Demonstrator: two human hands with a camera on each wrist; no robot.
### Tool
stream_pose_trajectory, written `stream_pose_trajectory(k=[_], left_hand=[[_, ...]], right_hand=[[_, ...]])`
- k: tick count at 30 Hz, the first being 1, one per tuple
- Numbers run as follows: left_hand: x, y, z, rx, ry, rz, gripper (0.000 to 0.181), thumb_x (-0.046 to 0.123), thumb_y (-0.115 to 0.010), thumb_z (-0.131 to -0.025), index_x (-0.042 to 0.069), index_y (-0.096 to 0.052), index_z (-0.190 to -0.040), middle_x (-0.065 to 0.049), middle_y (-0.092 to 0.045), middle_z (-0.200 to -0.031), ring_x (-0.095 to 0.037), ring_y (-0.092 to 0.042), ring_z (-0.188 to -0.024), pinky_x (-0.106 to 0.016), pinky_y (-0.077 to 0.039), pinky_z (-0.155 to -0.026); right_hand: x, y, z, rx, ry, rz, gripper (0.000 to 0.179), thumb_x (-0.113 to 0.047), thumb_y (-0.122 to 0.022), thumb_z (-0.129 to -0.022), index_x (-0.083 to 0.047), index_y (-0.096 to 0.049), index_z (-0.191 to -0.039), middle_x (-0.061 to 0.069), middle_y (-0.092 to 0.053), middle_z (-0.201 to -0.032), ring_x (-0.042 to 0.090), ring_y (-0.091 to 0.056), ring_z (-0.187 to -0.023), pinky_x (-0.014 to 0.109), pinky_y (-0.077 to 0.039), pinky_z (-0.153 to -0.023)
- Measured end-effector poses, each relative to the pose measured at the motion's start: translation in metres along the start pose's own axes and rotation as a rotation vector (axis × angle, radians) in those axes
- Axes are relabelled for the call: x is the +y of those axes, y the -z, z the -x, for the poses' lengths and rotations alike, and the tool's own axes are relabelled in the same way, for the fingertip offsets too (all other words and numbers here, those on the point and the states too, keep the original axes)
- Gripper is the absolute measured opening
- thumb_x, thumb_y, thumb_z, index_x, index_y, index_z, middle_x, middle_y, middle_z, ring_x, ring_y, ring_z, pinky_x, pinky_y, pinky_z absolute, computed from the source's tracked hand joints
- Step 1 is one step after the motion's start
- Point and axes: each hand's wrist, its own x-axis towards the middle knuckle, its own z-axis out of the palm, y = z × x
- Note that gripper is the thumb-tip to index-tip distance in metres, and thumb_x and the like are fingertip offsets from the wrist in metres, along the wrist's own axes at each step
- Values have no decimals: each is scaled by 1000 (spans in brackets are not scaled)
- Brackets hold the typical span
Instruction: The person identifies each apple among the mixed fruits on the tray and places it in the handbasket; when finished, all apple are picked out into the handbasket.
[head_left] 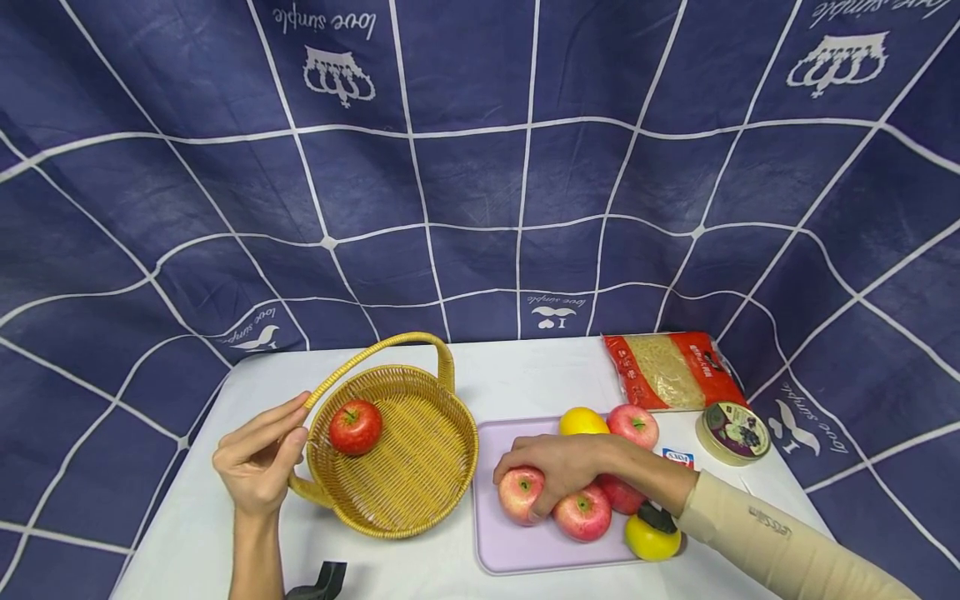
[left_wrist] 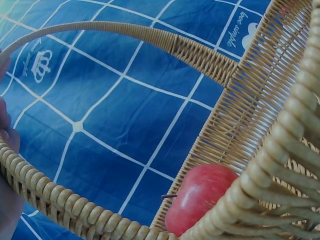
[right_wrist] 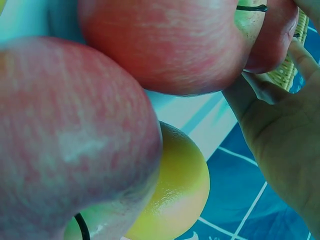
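Observation:
My left hand [head_left: 258,467] pinches the arched handle [head_left: 378,346] of a yellow wicker basket [head_left: 468,408] between thumb and fingers. One red apple [head_left: 356,427] lies inside the basket against its left wall; the left wrist view also shows this apple [left_wrist: 200,197] behind the woven rim. Over a pale purple tray [head_left: 510,554], my right hand [head_left: 566,461] grips a pinkish apple [head_left: 521,493] at the tray's left side. Next to the hand sits another apple [head_left: 583,512]. In the right wrist view the gripped apple [right_wrist: 272,42] is partly hidden behind a nearer apple [right_wrist: 165,45].
More fruit is on the tray: a yellow fruit [head_left: 582,421] and an apple [head_left: 633,427] at the back, a second yellow fruit [head_left: 651,540] at the front right. Beyond it lie a red food packet [head_left: 675,369] and a round tin [head_left: 733,433]. A blue checked cloth [head_left: 480,183] hangs behind.

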Motion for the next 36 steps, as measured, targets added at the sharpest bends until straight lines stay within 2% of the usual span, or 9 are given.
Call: stream_pose_trajectory(k=[7,16,36], left_hand=[[-4,4,2,-9,-5,5,15,-28,-61,-69,-34,-60,-83,-38,-68,-100,-19,-67,-66,-17,-38,-38],[1,-2,-1,-1,-7,-3,14,-28,-60,-69,-33,-60,-82,-36,-69,-100,-17,-66,-65,-16,-37,-37],[-4,7,4,-13,2,-19,15,-27,-60,-69,-34,-60,-82,-37,-69,-100,-17,-66,-65,-17,-37,-37]], right_hand=[[-3,2,2,15,-13,13,54,-34,-81,-77,-38,-62,-128,-16,-57,-117,0,-55,-99,22,-49,-91],[-7,6,4,14,-22,-31,51,-38,-80,-80,-41,-60,-127,-16,-56,-118,0,-56,-98,22,-50,-90],[-21,15,4,35,4,-31,52,-41,-80,-79,-41,-60,-128,-17,-57,-113,-1,-57,-97,21,-50,-87]])
